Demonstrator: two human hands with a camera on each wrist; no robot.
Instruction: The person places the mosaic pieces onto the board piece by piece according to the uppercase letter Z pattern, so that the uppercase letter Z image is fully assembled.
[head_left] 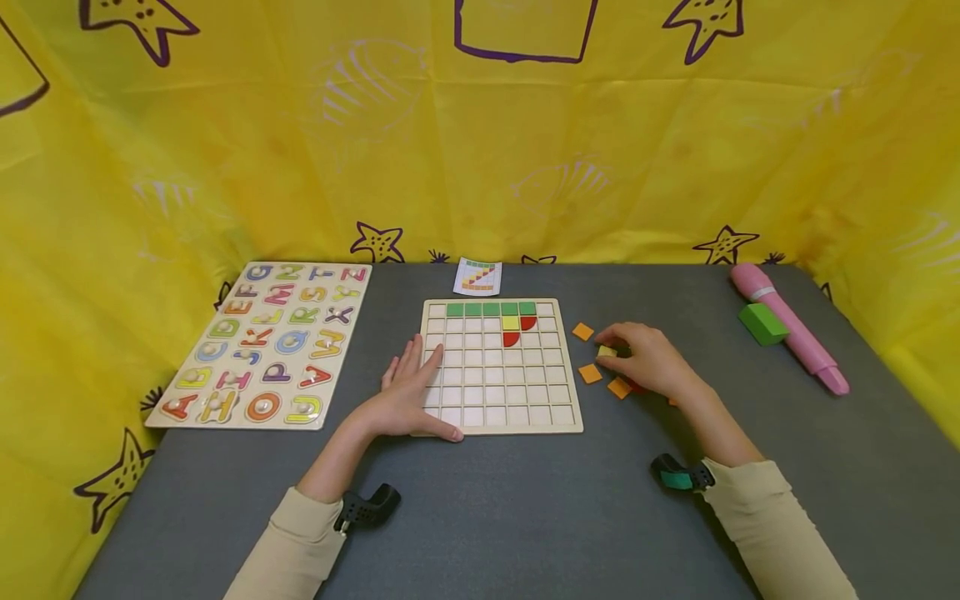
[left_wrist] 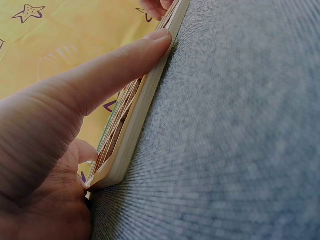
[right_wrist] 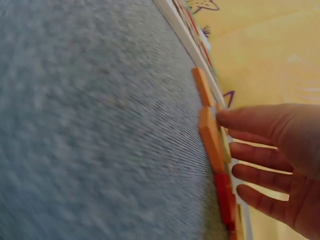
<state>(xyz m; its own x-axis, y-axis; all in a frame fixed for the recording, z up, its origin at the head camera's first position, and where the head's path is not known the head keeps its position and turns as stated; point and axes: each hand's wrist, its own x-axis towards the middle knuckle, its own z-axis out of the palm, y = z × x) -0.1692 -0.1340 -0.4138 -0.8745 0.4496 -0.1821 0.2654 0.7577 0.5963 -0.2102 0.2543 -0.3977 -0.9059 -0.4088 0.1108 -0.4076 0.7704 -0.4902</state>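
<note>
My left hand (head_left: 401, 400) rests on the left edge of a wooden grid board (head_left: 525, 415), fingers spread along its side and thumb on the near edge. On the board's upper rows lie several green square tiles (head_left: 491, 309), a yellow square tile (head_left: 510, 322) and two red rounded tiles (head_left: 528, 322). Right of the board, my right hand (head_left: 647, 360) pinches a small yellow tile (head_left: 606, 352) between thumb and fingers. Orange square tiles (head_left: 590, 373) lie around that hand, and a red piece (right_wrist: 224, 197) shows below its fingers in the right wrist view.
A wooden alphabet puzzle board (head_left: 341, 333) with knobbed letters lies at the left. Behind the grid board sits a small pattern card (head_left: 477, 277). At the right are a green block (head_left: 763, 324) and a pink marker-shaped object (head_left: 795, 329). Yellow printed cloth (head_left: 480, 167) borders the table.
</note>
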